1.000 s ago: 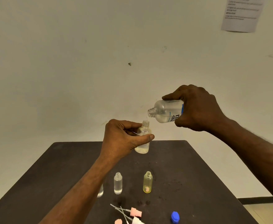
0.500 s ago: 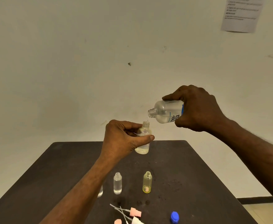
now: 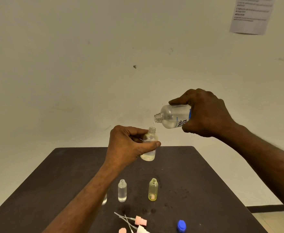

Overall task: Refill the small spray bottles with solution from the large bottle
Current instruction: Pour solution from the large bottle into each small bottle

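Where the left forearm crosses, 1 small bottle [image 3: 104,201] mostly hidden.

Dark table [image 3: 205,190] carries a clear bottle [image 3: 122,190], yellow bottle [image 3: 153,190], pink spray heads [image 3: 140,221], blue cap [image 3: 181,225]

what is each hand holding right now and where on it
The left hand holds a small bottle around its middle, thumb across the front. The right hand grips the large bottle around its rear body, neck tilted toward the small one.

A plain room: bare wall [image 3: 87,64] with taped notice [image 3: 252,14], dark table [image 3: 54,182].
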